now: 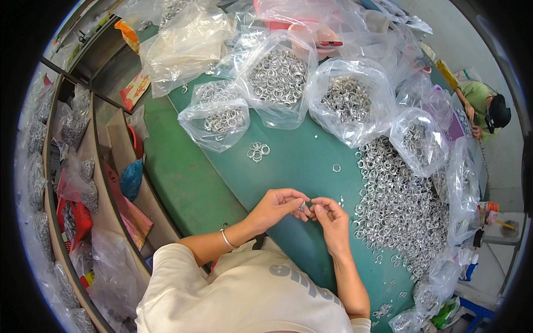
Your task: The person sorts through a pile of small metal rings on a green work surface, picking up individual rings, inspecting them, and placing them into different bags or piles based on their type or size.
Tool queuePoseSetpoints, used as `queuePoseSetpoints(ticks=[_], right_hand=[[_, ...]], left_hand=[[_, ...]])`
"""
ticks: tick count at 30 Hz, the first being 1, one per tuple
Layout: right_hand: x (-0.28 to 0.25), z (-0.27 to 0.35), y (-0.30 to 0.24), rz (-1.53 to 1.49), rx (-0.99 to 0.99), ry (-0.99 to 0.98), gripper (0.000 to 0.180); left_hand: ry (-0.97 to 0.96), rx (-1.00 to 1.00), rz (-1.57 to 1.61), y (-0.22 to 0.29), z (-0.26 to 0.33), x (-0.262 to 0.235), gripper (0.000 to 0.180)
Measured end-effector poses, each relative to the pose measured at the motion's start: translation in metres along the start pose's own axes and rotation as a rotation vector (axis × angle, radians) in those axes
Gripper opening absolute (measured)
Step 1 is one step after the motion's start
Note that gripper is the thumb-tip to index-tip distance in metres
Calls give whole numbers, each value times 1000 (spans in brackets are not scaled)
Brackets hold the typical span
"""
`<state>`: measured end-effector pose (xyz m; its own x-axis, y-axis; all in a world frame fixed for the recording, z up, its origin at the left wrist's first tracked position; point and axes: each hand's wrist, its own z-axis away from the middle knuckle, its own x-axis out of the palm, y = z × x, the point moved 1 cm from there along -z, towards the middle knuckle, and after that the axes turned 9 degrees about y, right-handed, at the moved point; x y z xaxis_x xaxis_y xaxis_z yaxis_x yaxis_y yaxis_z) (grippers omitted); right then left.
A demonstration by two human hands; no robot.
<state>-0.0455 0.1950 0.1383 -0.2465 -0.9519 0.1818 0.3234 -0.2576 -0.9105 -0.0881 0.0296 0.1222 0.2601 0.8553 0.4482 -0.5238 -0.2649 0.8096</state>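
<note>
Two hands meet over the green table (288,161): your left hand (276,206) and right hand (331,217) both have their fingers pinched together on a small metal ring (302,207) held between them, just above the table. Keep the grip at your fingertips and turn the ring toward you so you can see it. The loose pile of rings (397,202) lies near your right hand, and the bags of rings (277,77) are further back.
</note>
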Motion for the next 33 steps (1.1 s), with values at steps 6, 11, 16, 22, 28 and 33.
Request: queuePoseSetpoints(ticks=[6,11,16,22,28,33], right_hand=[[-2,0,6,297,-241,-90,9],[-8,3,14,-183,195,-31,12],[-51,11,-7,-118,12,167,11],[-125,45,-82,174,-846,844,6],[-193,66,-155,307,-1347,1302,8],[-273,60,-179,442,-1352,1530,11]], left_hand=[[7,-40,-91,-8,0,2,26],[-19,-135,-36,1,1,4,26],[-12,-70,-111,-2,-5,4,24],[42,-46,-157,-10,-10,3,19],[59,-79,-145,-11,-14,8,16],[41,-76,-129,-13,-17,9,15]])
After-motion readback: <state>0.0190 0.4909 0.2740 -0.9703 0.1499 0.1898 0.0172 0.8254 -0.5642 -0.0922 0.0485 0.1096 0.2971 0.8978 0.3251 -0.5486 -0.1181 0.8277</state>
